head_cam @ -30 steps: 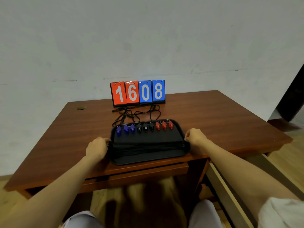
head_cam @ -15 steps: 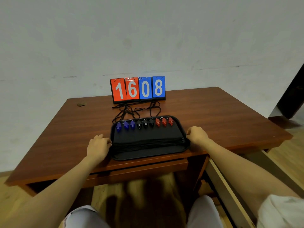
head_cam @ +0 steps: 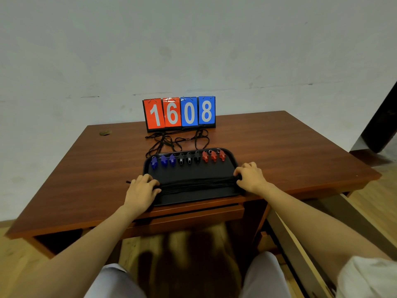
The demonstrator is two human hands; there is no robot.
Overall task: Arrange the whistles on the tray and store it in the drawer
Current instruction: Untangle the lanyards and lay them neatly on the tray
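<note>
A black tray (head_cam: 193, 198) lies near the desk's front edge. Along its far side stand three blue whistles (head_cam: 163, 161), three black whistles (head_cam: 189, 158) and three red whistles (head_cam: 213, 155) in one row. A bundle of black cords (head_cam: 195, 184) stretches across the tray from side to side. My left hand (head_cam: 140, 191) covers the bundle's left end at the tray's left rim, fingers curled over it. My right hand (head_cam: 251, 176) grips the right end with bent fingers.
A flip scoreboard (head_cam: 180, 112) reading 1608 stands at the back of the wooden desk (head_cam: 290, 151), with loose black cords (head_cam: 176, 140) in front of it. A shut drawer front (head_cam: 193, 215) sits under the tray. A pulled-out drawer (head_cam: 294, 246) is at lower right.
The tray has slid back from overhanging the front edge. Both hands have moved from the tray's outer sides inward onto the ends of the cord bundle.
</note>
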